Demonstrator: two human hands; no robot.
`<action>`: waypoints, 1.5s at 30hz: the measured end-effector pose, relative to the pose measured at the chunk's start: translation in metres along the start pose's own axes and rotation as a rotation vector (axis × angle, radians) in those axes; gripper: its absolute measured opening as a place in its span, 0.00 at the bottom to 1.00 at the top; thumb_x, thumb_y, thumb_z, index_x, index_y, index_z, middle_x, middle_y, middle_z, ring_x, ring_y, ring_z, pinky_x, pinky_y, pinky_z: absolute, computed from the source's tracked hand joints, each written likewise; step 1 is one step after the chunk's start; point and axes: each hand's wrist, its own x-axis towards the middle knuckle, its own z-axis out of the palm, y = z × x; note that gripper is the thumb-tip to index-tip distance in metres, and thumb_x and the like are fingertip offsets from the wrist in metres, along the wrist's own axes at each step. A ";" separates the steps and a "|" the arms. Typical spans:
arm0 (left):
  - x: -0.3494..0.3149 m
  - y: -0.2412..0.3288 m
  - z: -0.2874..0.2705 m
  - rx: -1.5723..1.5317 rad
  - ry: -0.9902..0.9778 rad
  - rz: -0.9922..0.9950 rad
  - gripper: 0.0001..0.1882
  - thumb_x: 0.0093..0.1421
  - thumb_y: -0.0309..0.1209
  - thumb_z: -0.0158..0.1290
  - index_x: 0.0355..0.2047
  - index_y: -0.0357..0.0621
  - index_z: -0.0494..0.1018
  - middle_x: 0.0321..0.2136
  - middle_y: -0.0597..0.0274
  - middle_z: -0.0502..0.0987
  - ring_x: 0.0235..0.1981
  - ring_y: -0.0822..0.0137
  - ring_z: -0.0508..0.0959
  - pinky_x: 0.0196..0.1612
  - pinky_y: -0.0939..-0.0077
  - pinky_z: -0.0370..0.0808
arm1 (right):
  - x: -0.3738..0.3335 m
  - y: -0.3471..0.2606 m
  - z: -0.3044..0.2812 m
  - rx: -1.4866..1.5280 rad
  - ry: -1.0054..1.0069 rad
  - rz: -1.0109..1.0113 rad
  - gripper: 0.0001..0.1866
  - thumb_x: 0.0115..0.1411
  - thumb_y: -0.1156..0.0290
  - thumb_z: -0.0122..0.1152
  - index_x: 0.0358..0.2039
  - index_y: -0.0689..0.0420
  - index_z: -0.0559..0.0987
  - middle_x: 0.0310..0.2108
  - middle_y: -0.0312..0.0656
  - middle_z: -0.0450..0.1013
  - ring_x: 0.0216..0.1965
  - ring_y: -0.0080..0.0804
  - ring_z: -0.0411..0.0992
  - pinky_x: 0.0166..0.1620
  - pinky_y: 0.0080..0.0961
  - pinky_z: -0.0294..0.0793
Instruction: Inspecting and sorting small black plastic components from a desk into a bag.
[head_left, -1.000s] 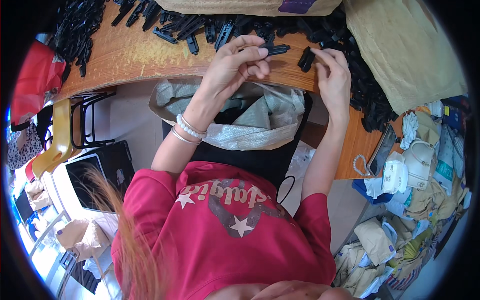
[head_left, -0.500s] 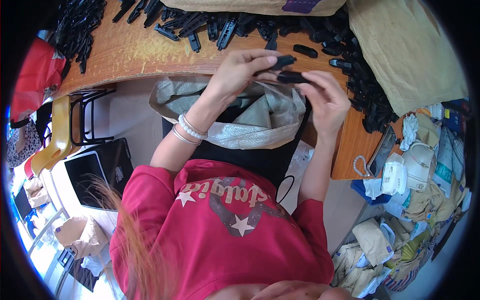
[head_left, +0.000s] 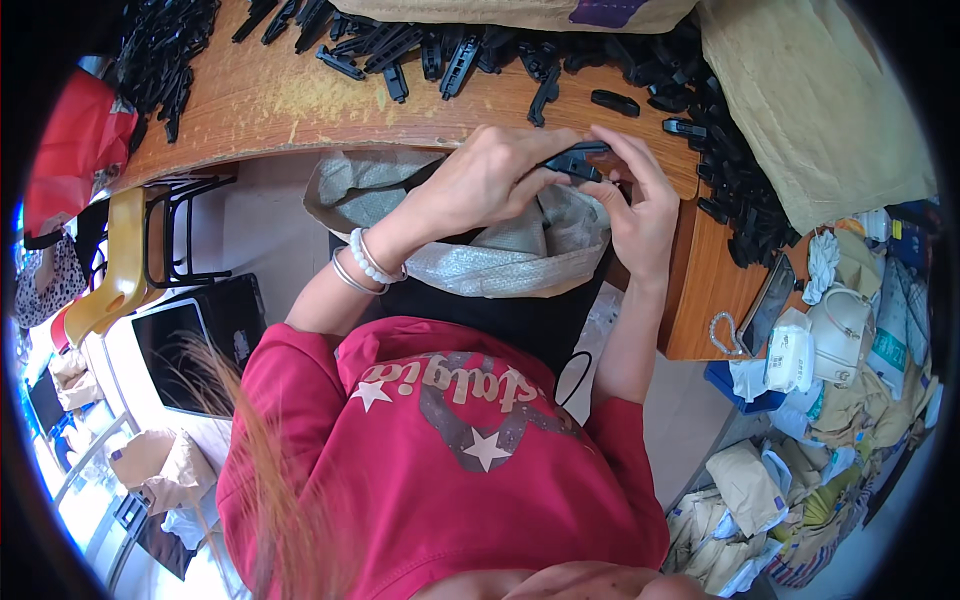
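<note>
A: What is at the left?
B: A shiny red plastic bag (head_left: 82, 145), then slim black plastic parts (head_left: 158, 60) heaped on the far left of a worn, brown wooden counter (head_left: 290, 95).
A: The middle?
B: An open, silvery-grey woven sack (head_left: 490, 270), near; then the left hand (head_left: 495, 175), its grip pinching a dark, oblong plastic piece (head_left: 577, 162) by the counter's near edge.
A: Further right?
B: The right hand (head_left: 645, 205), its grip pinching the piece's right end. Beyond, more black parts and a large, creased tan bag (head_left: 815, 110).
</note>
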 end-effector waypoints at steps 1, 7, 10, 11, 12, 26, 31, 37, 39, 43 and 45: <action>0.001 0.000 0.000 0.032 -0.020 0.036 0.18 0.52 0.25 0.55 0.45 0.37 0.71 0.31 0.46 0.77 0.34 0.46 0.76 0.36 0.61 0.73 | -0.001 -0.001 0.000 -0.063 0.010 -0.007 0.20 0.45 0.81 0.66 0.43 0.59 0.78 0.37 0.40 0.75 0.37 0.27 0.72 0.37 0.20 0.69; -0.001 -0.004 0.002 0.014 -0.054 0.033 0.21 0.53 0.28 0.57 0.48 0.39 0.70 0.32 0.47 0.77 0.31 0.51 0.78 0.34 0.64 0.74 | -0.005 0.010 0.007 -0.005 0.102 0.006 0.16 0.45 0.84 0.62 0.38 0.61 0.80 0.32 0.39 0.75 0.30 0.24 0.72 0.33 0.18 0.68; 0.000 0.001 0.001 -0.162 0.021 -0.200 0.29 0.52 0.28 0.60 0.55 0.45 0.67 0.29 0.52 0.79 0.32 0.61 0.80 0.35 0.67 0.75 | -0.001 0.021 0.009 0.115 0.048 0.073 0.14 0.45 0.84 0.63 0.36 0.63 0.80 0.30 0.38 0.75 0.28 0.20 0.70 0.32 0.17 0.68; -0.004 -0.010 0.000 -0.127 -0.005 -0.178 0.32 0.54 0.31 0.60 0.59 0.46 0.63 0.28 0.58 0.79 0.28 0.70 0.80 0.30 0.73 0.76 | -0.003 0.020 0.011 0.115 0.040 0.090 0.13 0.47 0.82 0.65 0.36 0.63 0.80 0.30 0.37 0.75 0.27 0.18 0.69 0.31 0.16 0.68; -0.003 -0.006 -0.004 -0.363 -0.009 -0.331 0.30 0.55 0.31 0.59 0.58 0.45 0.64 0.27 0.60 0.79 0.25 0.72 0.79 0.27 0.77 0.75 | -0.001 0.020 0.011 0.116 0.039 0.090 0.13 0.47 0.82 0.65 0.36 0.63 0.80 0.30 0.37 0.75 0.27 0.18 0.69 0.31 0.16 0.68; 0.035 -0.046 0.011 0.401 0.247 -0.242 0.13 0.53 0.33 0.58 0.23 0.32 0.73 0.18 0.46 0.75 0.18 0.55 0.76 0.29 0.66 0.74 | 0.034 0.037 0.012 -0.480 0.307 0.046 0.12 0.56 0.72 0.62 0.39 0.65 0.77 0.30 0.46 0.74 0.29 0.32 0.73 0.34 0.28 0.72; 0.030 -0.028 0.004 -0.249 0.141 -0.469 0.11 0.57 0.30 0.55 0.25 0.33 0.72 0.22 0.52 0.79 0.16 0.68 0.75 0.20 0.76 0.70 | 0.022 0.029 0.005 -0.163 0.377 -0.061 0.11 0.55 0.76 0.62 0.38 0.67 0.77 0.32 0.38 0.74 0.30 0.21 0.72 0.34 0.18 0.71; 0.027 -0.013 -0.010 -0.649 0.017 -0.563 0.13 0.60 0.29 0.53 0.41 0.31 0.74 0.24 0.60 0.78 0.16 0.80 0.72 0.14 0.90 0.61 | 0.004 -0.009 0.002 0.477 0.145 0.276 0.11 0.55 0.81 0.60 0.40 0.71 0.77 0.34 0.47 0.76 0.33 0.28 0.78 0.37 0.17 0.78; 0.026 -0.012 -0.013 -0.449 -0.089 -0.574 0.15 0.60 0.31 0.53 0.44 0.34 0.75 0.22 0.61 0.78 0.16 0.80 0.72 0.16 0.88 0.63 | 0.002 -0.003 0.007 0.421 0.181 0.244 0.11 0.55 0.82 0.59 0.40 0.71 0.77 0.34 0.47 0.76 0.34 0.29 0.78 0.37 0.18 0.78; 0.021 0.002 -0.009 -0.274 -0.086 -0.357 0.15 0.56 0.33 0.58 0.41 0.38 0.77 0.20 0.57 0.78 0.16 0.71 0.77 0.21 0.77 0.71 | -0.002 -0.005 0.017 0.276 0.257 0.115 0.12 0.54 0.86 0.59 0.40 0.70 0.77 0.34 0.45 0.75 0.34 0.29 0.78 0.39 0.19 0.79; 0.018 0.004 -0.005 -0.015 0.021 -0.104 0.15 0.52 0.31 0.59 0.39 0.36 0.76 0.21 0.48 0.77 0.22 0.55 0.78 0.27 0.69 0.73 | -0.003 -0.001 0.019 0.208 0.252 0.085 0.12 0.53 0.85 0.61 0.40 0.69 0.77 0.39 0.46 0.74 0.36 0.28 0.76 0.39 0.18 0.79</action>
